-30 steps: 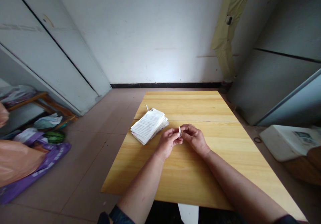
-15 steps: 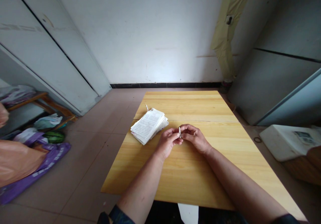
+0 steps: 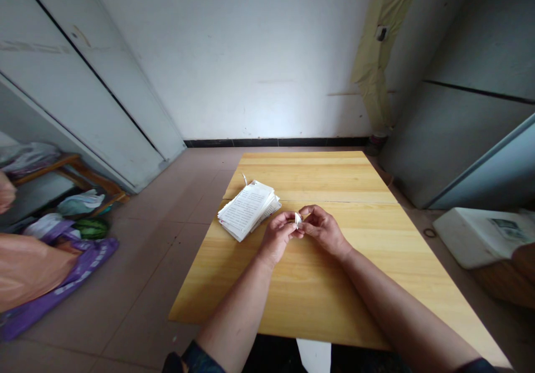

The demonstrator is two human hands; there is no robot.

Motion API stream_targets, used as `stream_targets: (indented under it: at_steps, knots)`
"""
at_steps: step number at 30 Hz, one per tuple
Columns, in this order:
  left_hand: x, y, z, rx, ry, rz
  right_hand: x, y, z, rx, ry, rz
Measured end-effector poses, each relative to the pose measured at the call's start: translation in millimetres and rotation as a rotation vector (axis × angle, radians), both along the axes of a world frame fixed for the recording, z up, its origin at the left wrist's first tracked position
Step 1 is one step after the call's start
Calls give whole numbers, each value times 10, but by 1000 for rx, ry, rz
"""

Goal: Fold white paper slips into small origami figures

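White folded paper [image 3: 297, 220], pinched tightly between left hand [image 3: 276, 236] and right hand [image 3: 326, 232] above the bench [image 3: 317, 306], shows a wider face than half a second ago; printed sheets [image 3: 247, 208] lie at its nine o'clock.

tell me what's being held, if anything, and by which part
A small white paper piece, apparently pinched near its lower end by the left hand and right hand.
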State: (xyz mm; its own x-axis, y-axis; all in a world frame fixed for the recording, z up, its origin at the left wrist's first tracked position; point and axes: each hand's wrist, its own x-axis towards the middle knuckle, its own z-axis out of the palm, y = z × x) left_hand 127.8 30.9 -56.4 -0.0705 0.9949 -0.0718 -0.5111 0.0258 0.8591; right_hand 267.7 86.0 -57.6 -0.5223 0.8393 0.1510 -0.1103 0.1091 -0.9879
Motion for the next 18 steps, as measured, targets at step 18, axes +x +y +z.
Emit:
stream_targets:
  at_steps: [18]
  knots:
    - [76,2,-33,181,482,209,15,-36,-63,725,-241,-210]
